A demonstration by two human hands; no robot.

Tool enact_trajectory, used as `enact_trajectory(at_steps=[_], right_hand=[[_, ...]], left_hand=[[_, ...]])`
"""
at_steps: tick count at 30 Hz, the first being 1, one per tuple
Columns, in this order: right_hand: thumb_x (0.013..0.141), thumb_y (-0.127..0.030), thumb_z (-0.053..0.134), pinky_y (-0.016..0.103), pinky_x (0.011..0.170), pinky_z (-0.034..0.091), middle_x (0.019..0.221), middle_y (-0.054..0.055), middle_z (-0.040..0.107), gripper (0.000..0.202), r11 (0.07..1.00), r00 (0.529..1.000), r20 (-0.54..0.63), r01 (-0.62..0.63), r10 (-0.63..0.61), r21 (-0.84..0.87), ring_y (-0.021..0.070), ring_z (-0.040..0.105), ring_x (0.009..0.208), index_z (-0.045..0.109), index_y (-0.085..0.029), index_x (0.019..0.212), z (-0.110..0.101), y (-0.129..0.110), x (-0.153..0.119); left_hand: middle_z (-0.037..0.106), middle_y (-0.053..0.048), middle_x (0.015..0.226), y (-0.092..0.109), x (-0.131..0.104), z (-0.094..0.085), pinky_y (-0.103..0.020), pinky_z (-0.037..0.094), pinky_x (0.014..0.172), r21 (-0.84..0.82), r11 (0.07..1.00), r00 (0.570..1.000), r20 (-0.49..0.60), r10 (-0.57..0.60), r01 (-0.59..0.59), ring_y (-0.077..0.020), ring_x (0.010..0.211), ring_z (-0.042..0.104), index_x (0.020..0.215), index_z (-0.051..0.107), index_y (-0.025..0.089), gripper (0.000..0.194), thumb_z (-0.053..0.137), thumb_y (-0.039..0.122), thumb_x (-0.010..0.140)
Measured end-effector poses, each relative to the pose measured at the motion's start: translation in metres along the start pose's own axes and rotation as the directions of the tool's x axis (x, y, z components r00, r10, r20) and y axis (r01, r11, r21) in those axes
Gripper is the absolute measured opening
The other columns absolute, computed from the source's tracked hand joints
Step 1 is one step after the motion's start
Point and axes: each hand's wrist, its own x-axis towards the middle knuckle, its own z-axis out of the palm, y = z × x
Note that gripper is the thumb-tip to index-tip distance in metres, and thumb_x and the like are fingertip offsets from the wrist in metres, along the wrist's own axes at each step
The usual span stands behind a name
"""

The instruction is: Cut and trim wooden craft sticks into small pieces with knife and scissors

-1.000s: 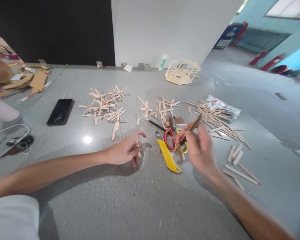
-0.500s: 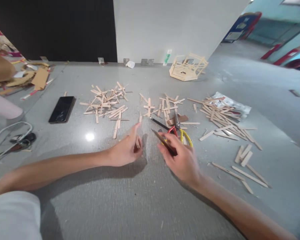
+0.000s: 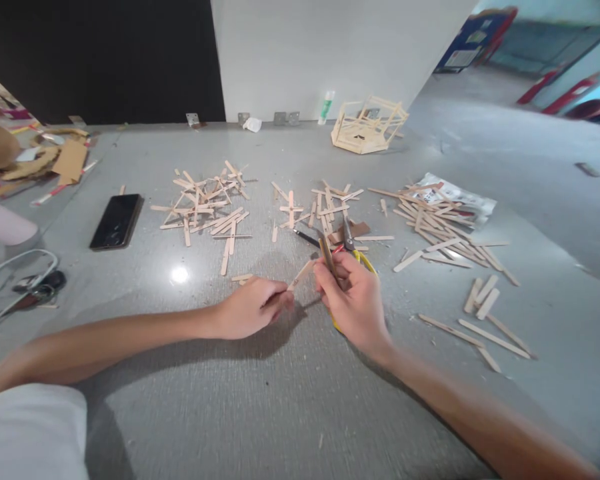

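Observation:
My left hand (image 3: 253, 308) is closed, pinching one end of a short wooden craft stick (image 3: 301, 275). The stick slants up to the fingertips of my right hand (image 3: 353, 297), which touch or nearly touch its far end. That hand is closed around a narrow, dark brown, blade-like tool (image 3: 327, 255) pointing away from me; its exact kind is unclear. Behind and partly under my right hand lie scissors (image 3: 349, 237) with yellow and red handles, mostly covered. A dark pen-like rod (image 3: 307, 238) rests beside them.
Loose craft sticks lie in a left pile (image 3: 205, 200), a middle pile (image 3: 330, 203) and a right pile (image 3: 440, 227) by a plastic packet (image 3: 473, 207). A hexagonal stick frame (image 3: 367, 130) and a glue stick (image 3: 326, 108) stand behind. A phone (image 3: 117, 222) lies left.
My left hand has gone from a raised finger to pinching a craft stick. My right hand has tilted the brown tool more upright and drawn near the stick. The view shifted slightly.

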Motion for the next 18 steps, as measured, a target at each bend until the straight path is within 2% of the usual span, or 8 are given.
enact_trajectory(at_steps=[2,4,6,8,11,14,18], right_hand=[[0.098,-0.033,0.052,0.021,0.047,0.041,0.064,-0.004,0.058,0.016,0.973,0.989,-0.024,0.138,-0.145,-0.188,0.0090,0.052,0.049,0.057,-0.020,0.108,-0.002,0.007,-0.004],[0.099,-0.025,0.051,0.021,0.051,0.044,0.066,-0.003,0.063,0.019,0.874,0.951,0.057,0.302,-0.304,-0.382,0.0090,0.056,0.051,0.060,-0.020,0.115,-0.004,0.012,-0.009],[0.099,-0.018,0.051,0.021,0.056,0.048,0.074,0.000,0.069,0.025,0.745,0.882,0.171,0.464,-0.439,-0.479,0.0095,0.061,0.056,0.062,-0.020,0.121,-0.005,0.016,-0.014],[0.099,-0.012,0.049,0.022,0.059,0.050,0.081,0.002,0.073,0.036,0.643,0.810,0.240,0.575,-0.535,-0.506,0.0107,0.064,0.062,0.059,-0.019,0.132,-0.005,0.018,-0.016],[0.098,-0.009,0.047,0.023,0.057,0.050,0.078,0.002,0.072,0.046,0.569,0.764,0.296,0.631,-0.573,-0.528,0.0112,0.062,0.060,0.052,-0.019,0.143,-0.005,0.021,-0.017],[0.097,-0.007,0.048,0.023,0.056,0.050,0.071,0.000,0.068,0.051,0.544,0.758,0.319,0.638,-0.569,-0.544,0.0109,0.059,0.056,0.048,-0.018,0.147,-0.006,0.023,-0.017],[0.095,-0.003,0.049,0.023,0.060,0.051,0.073,0.000,0.066,0.060,0.514,0.748,0.354,0.651,-0.562,-0.559,0.0105,0.059,0.058,0.039,-0.017,0.153,-0.009,0.025,-0.018]], left_hand=[[0.044,0.005,0.055,-0.004,-0.001,-0.001,-0.022,0.034,0.053,0.026,0.999,0.997,-0.079,0.021,-0.019,-0.0098,0.049,0.043,0.089,0.064,0.014,0.034,0.034,0.026,0.101],[0.035,0.007,0.053,-0.010,-0.002,-0.001,-0.022,0.031,0.051,0.052,0.998,0.989,-0.142,0.050,-0.042,-0.0100,0.047,0.037,0.099,0.063,0.013,0.035,0.033,0.028,0.103],[0.033,0.008,0.054,-0.016,-0.003,-0.001,-0.022,0.031,0.052,0.076,0.995,0.983,-0.167,0.072,-0.060,-0.0099,0.046,0.036,0.102,0.061,0.013,0.033,0.032,0.028,0.103],[0.039,0.007,0.056,-0.019,-0.003,-0.002,-0.023,0.034,0.054,0.105,0.992,0.981,-0.174,0.083,-0.066,-0.0096,0.047,0.038,0.096,0.059,0.014,0.031,0.031,0.026,0.103],[0.047,0.004,0.061,-0.020,-0.003,-0.001,-0.024,0.037,0.057,0.145,0.987,0.979,-0.181,0.095,-0.069,-0.0101,0.051,0.043,0.083,0.053,0.016,0.031,0.031,0.026,0.102],[0.049,0.003,0.062,-0.021,-0.003,0.000,-0.024,0.038,0.059,0.168,0.984,0.981,-0.171,0.093,-0.064,-0.0108,0.053,0.045,0.080,0.050,0.018,0.031,0.030,0.025,0.102],[0.052,0.002,0.065,-0.022,-0.002,0.001,-0.025,0.039,0.060,0.175,0.983,0.984,-0.161,0.077,-0.048,-0.0121,0.057,0.050,0.079,0.049,0.018,0.031,0.029,0.026,0.102]])
